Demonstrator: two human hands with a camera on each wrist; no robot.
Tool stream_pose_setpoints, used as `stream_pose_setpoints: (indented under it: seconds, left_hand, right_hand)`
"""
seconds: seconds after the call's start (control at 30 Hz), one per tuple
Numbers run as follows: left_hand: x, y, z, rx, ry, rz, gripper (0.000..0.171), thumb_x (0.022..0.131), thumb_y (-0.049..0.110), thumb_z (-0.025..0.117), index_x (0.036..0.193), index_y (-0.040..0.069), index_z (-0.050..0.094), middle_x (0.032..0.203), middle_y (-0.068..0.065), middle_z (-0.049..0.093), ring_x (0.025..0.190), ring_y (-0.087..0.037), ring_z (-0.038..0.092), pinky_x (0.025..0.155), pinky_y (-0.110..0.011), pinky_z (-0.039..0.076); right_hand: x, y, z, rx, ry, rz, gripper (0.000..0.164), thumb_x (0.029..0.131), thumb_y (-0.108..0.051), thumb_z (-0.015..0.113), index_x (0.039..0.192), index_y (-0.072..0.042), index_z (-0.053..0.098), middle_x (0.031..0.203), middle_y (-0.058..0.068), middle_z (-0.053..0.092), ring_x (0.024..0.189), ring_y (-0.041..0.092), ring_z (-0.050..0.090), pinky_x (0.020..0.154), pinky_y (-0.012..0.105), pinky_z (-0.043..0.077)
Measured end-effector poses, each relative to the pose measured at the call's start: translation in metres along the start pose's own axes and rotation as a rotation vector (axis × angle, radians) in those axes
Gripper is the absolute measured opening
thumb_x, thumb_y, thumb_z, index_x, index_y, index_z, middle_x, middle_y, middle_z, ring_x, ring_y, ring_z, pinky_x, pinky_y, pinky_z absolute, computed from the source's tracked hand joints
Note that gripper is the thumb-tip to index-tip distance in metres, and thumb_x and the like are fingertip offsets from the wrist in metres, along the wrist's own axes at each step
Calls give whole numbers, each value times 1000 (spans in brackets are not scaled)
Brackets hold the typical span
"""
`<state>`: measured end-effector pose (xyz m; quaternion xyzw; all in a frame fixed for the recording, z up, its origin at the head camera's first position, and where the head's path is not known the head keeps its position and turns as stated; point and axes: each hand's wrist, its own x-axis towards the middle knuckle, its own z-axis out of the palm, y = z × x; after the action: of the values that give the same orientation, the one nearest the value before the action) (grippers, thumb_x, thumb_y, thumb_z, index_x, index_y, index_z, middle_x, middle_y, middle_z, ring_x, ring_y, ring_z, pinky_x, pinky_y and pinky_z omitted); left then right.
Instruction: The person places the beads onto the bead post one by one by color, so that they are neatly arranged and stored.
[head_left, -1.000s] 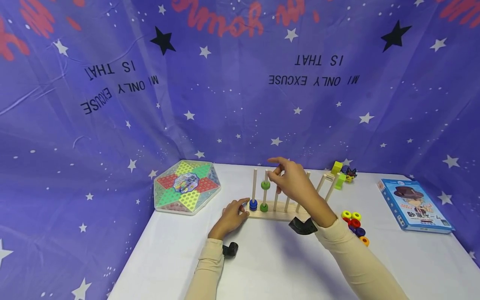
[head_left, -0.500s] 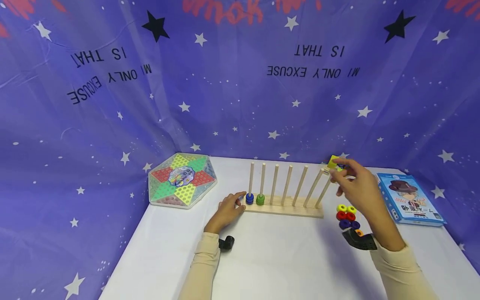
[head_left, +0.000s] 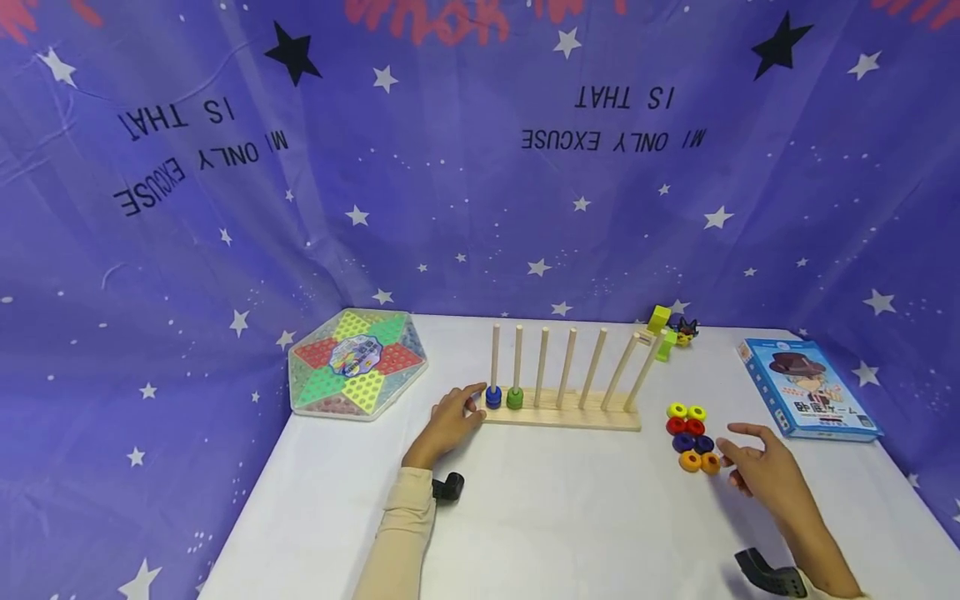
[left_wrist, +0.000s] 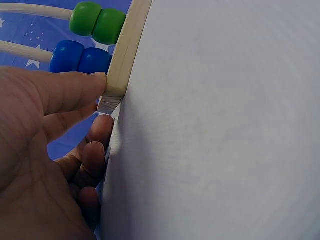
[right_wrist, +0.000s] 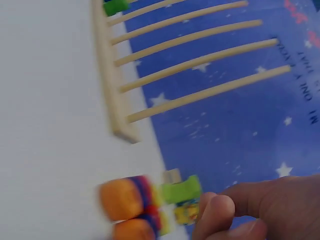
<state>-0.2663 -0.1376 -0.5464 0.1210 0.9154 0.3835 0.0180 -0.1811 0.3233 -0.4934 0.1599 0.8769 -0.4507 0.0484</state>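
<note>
A wooden peg stand (head_left: pixel 562 414) with several upright rods stands on the table. Two blue beads (head_left: pixel 492 397) are on its leftmost rod, and two green beads (head_left: pixel 514 398) on the rod beside it. My left hand (head_left: pixel 450 423) pinches the left end of the base between thumb and index finger, as the left wrist view shows. My right hand (head_left: pixel 768 475) is over the table at the right, fingers bent loosely with nothing between them. Just left of its fingertips lie loose beads in pairs: yellow (head_left: pixel 677 410), red (head_left: pixel 695 427), dark blue (head_left: pixel 683 442) and orange (head_left: pixel 690 461).
A hexagonal Chinese checkers set (head_left: pixel 358 364) lies at the back left. Toward the right edge is a blue game box (head_left: pixel 810 388). Behind the stand's right end sit yellow and green blocks (head_left: pixel 664 343) and a small dark figure (head_left: pixel 686 330).
The upper green bead has dropped onto the lower one. My right hand has left that rod and moved right and nearer, beside the loose beads. My left hand stays at the base.
</note>
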Motion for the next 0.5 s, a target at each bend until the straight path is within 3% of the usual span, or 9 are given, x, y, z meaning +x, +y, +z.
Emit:
stream_pose_setpoints:
  seconds: [0.13, 0.3, 0.5]
  left_hand:
    - [0, -1, 1, 9, -3, -6, 52, 89, 20, 63, 140, 17, 49, 90, 2, 53, 74, -14, 42, 76, -36, 28]
    - [-1, -1, 0, 1, 9, -7, 52, 89, 19, 63, 139, 16, 49, 89, 2, 52, 74, -15, 41, 76, -37, 28]
    - [-1, 0, -1, 6, 2, 4, 52, 89, 20, 63, 139, 16, 50, 90, 1, 53, 74, -14, 41, 75, -37, 27]
  right_hand:
    - [0, 19, 11, 30, -48, 112, 69, 95, -41, 52, 143, 0, 25, 82, 8, 65, 60, 21, 57, 52, 33, 49]
    - [2, 27, 19, 50, -105, 151, 73, 94, -42, 54, 142, 3, 22, 80, 5, 64, 60, 20, 57, 52, 32, 49]
    - [7, 38, 27, 42, -106, 208, 77, 92, -41, 58, 143, 3, 21, 77, 3, 65, 57, 20, 58, 53, 31, 49]
